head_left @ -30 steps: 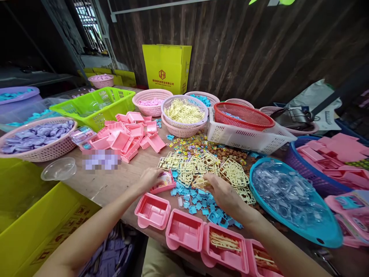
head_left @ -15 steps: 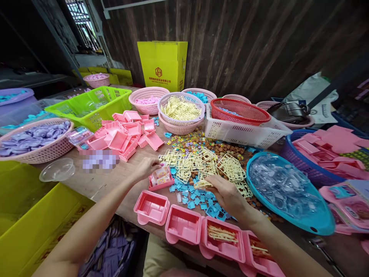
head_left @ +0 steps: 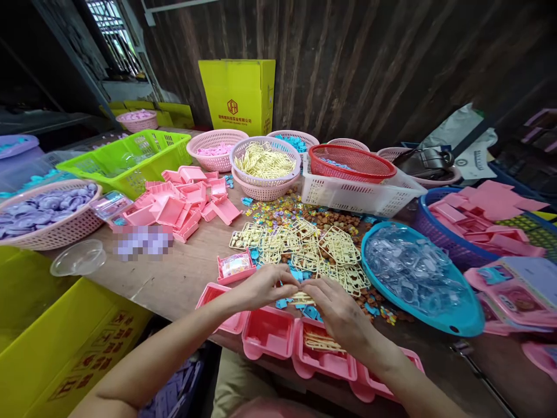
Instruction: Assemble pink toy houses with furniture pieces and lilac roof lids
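Note:
My right hand point(head_left: 337, 305) is closed on a few thin cream plastic part frames point(head_left: 302, 298), held low over the pink boxes. My left hand point(head_left: 267, 285) meets it there with curled fingers, the fingertips touching the right hand's; what they pinch is hidden. Below the hands stands a row of pink boxes point(head_left: 270, 335), one with cream frames point(head_left: 322, 341) inside. Behind my left wrist sits a small pink tray point(head_left: 223, 280) with a printed packet point(head_left: 235, 265) in it. A pile of cream part frames point(head_left: 287, 244) lies just beyond, with small blue pieces point(head_left: 311, 312) beneath my hands.
A blue tray point(head_left: 474, 325) of clear plastic parts stands at right, before a blue basket point(head_left: 424, 223) of pink parts. Pink trays point(head_left: 178, 203) are heaped left of centre. Baskets, a green crate point(head_left: 130, 174) and yellow cartons point(head_left: 237, 93) stand around.
My left hand has left the pink tray with the packet and moved right to meet my right hand. The right hand still holds cream frames, now lower. The view has shifted slightly.

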The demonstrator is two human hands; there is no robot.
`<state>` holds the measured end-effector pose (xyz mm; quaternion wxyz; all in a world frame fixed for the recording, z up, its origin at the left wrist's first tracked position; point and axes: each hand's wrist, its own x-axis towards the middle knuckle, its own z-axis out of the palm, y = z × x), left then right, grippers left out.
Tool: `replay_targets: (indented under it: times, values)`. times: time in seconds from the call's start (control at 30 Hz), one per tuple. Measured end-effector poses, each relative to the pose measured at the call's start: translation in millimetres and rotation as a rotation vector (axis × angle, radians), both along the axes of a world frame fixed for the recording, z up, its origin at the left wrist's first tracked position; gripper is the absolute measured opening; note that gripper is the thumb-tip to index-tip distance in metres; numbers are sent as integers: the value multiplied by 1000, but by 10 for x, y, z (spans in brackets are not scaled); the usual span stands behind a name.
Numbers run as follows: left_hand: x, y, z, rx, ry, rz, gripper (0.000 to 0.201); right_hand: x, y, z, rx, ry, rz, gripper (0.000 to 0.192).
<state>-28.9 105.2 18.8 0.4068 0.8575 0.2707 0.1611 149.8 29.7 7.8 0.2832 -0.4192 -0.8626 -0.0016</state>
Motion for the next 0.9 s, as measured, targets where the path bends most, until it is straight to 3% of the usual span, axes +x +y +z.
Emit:
replay_targets:
  times: [0.17, 0.37, 0.47, 0.6, 0.7, 0.8, 0.9]
  values:
    - [78, -108, -123, 36, 58, 50, 18, 152, -123, -41, 11, 61, -52, 27]
    - [166, -289, -73, 268, 173, -10, 18, 151, -213, -72, 4, -96, -86, 27]
    - [152, -260, -55, 190, 139, -12, 24, 191, -224, -129, -33, -91, -87, 27]
    - [45, 3, -110, -21, 163, 158, 24, 342, -252, -153, -24, 46, -154, 28]
    - [-61, 278, -195, 52, 343, 357, 21, 454, -310, -143, -57, 112, -232, 44]
    - [-141, 575, -271, 98, 416, 435, 20, 486, -329, -134, -78, 99, -260, 56]
    - [-192, 929, -330, 135, 465, 523, 20, 392, -207, -79, -162, 131, -199, 41]
